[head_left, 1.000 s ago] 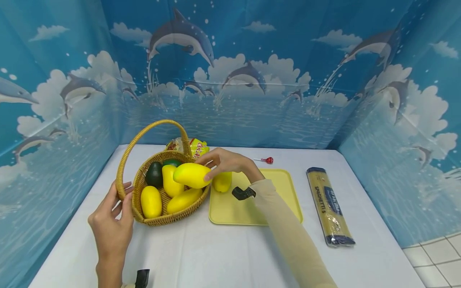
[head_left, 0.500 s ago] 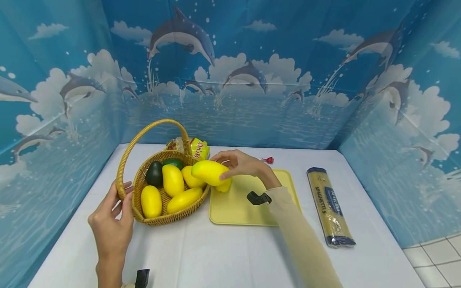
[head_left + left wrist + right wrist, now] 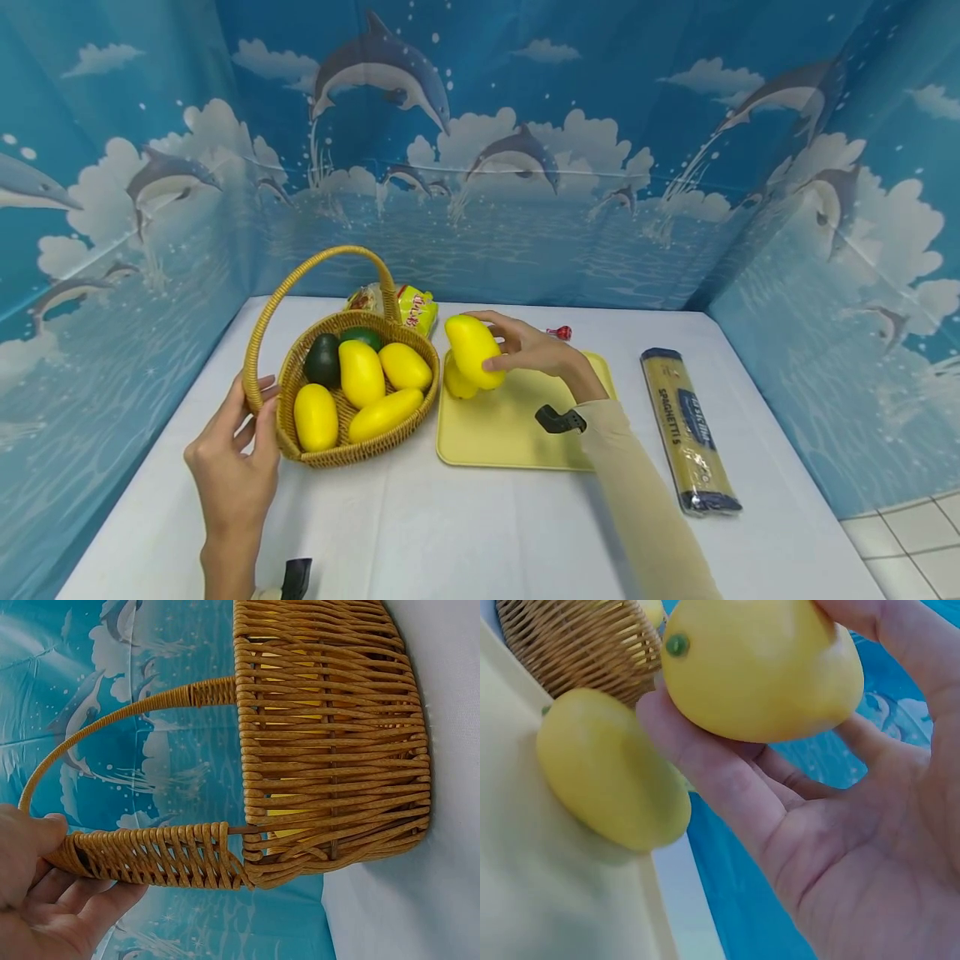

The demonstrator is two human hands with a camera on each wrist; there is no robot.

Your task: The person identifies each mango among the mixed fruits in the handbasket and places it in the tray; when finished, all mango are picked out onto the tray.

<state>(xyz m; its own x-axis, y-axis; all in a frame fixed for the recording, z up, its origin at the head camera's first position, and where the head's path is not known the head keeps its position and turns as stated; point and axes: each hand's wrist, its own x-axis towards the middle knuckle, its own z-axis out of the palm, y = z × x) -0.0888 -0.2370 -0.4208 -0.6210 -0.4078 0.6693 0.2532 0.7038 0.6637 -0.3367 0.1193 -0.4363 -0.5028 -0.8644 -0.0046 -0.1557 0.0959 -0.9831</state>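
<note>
Left hand: thumb and fingers grip the near side of the cane handle, I'd guess so that the basket won't slide or tip.
Spaghetti pack: flat on the surface over to the right, well apart from both hands, so it seems out of their way.
Basket fruit: four yellow mangoes and two dark green avocados lie at odd angles, the woven wall probably stopping them rolling off.
Tray: just right of the basket, which to my eye makes for a short reach between them.
Tray mango: at the far left corner, where the low rim likely checks it.
Right hand: thumb one side, fingers the other, gripping the held mango above that corner; so smooth and plump a fruit seems to need a wide hold.
Lollipop: behind the tray, partly hidden.
Snack packet: behind the basket, half covered by it.
Curtain: dolphins, farthest back.
</note>
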